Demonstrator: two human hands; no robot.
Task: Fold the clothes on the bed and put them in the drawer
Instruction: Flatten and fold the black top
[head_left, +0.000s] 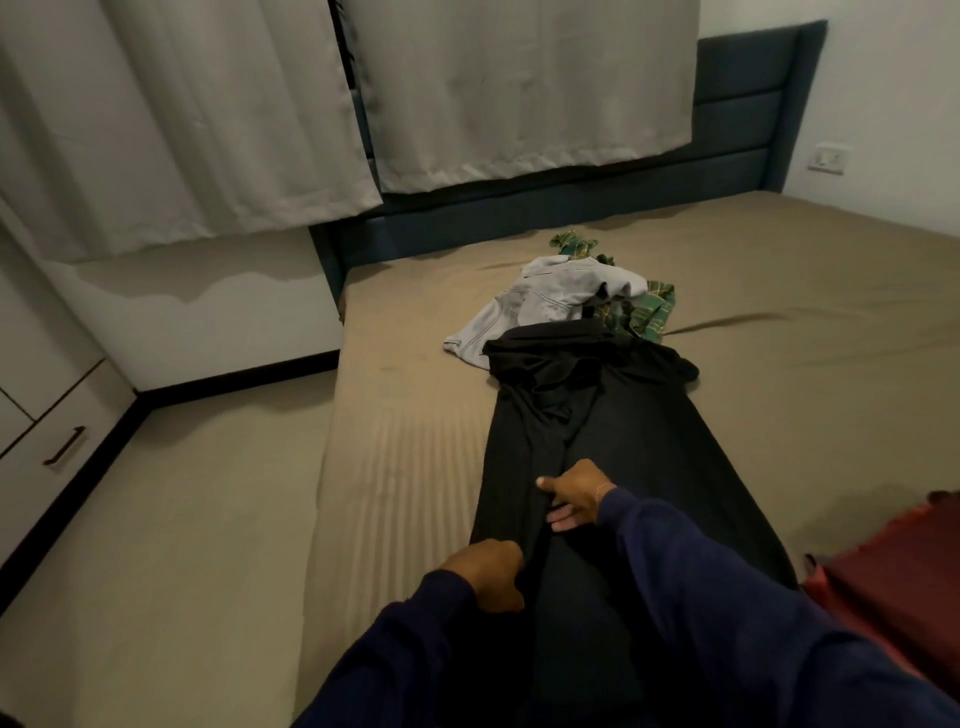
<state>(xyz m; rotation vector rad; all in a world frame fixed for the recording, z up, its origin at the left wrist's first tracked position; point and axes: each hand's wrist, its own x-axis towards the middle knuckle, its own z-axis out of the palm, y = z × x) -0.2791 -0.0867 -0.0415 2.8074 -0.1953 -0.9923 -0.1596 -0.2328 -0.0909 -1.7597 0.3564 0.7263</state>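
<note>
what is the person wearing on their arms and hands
Both arms are in long dark navy sleeves reaching the wrists. The left hand and right hand are bare, without gloves. A thin, light-coloured bracelet shows at the right wrist, just beyond the cuff.

A home bedroom: a wide bed (779, 291) in a tan fitted sheet stands against a padded dark-blue headboard (737, 119). Pale curtains (208, 114) hang behind it, a wall socket (829, 158) sits beside it, and a cupboard drawer (57, 441) with a dark handle stands at left.
</note>
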